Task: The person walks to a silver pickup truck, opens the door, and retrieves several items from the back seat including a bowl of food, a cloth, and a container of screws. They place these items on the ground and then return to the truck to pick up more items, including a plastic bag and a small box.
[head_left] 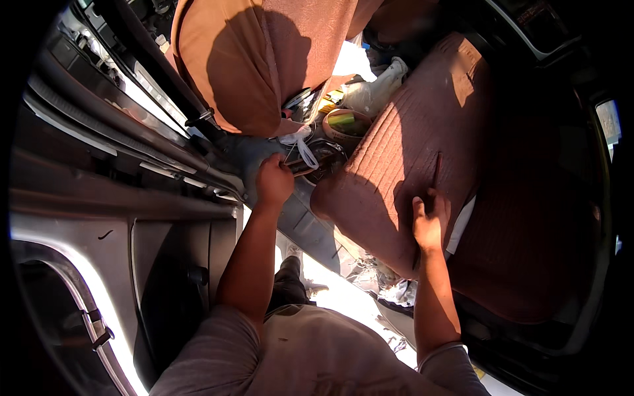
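My left hand (274,179) is closed in a fist low over the vehicle floor. A short dark, brownish bar-like piece (304,171) sticks out of its right side; its kind I cannot make out. Beside that piece lies a white plastic bag (305,148) with a looped handle. Over the brown ribbed seat cushion (389,165), my right hand (430,221) has its fingers round the lower end of a thin, dark reddish stick (438,169). The stick points away from me, and its lower end is hidden by the fingers.
A round tub (347,124) with green and yellow things stands between the seats, near a pale crumpled cloth or bag (380,89). A brown-covered seat (290,39) rises beyond. To the left is the open door (178,264). Debris (389,284) lies below the cushion's near edge.
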Action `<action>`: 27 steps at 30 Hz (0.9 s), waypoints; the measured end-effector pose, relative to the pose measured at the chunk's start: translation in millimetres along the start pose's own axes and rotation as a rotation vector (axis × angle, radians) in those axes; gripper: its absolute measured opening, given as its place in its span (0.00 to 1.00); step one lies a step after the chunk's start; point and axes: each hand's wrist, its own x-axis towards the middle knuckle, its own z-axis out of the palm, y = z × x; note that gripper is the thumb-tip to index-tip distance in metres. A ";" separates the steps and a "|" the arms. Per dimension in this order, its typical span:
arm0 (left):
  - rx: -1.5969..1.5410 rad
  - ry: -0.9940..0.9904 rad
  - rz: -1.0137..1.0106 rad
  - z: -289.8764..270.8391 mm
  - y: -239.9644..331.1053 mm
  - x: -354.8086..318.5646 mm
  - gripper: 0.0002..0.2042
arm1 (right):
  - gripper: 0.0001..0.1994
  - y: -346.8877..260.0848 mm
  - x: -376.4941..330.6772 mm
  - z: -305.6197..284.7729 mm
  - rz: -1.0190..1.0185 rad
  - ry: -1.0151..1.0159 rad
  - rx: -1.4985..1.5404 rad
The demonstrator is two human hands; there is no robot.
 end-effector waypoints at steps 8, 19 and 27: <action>0.233 -0.573 -0.018 79.2 10.1 50.1 0.08 | 0.23 12.5 -3.1 42.8 -0.035 -0.053 -0.288; -0.120 -0.365 -0.195 137.0 34.0 82.3 0.15 | 0.25 9.1 1.6 49.7 -0.016 -0.088 -0.333; -0.296 -0.450 -0.716 209.2 18.3 141.1 0.18 | 0.24 12.7 6.6 50.4 -0.087 -0.072 -0.301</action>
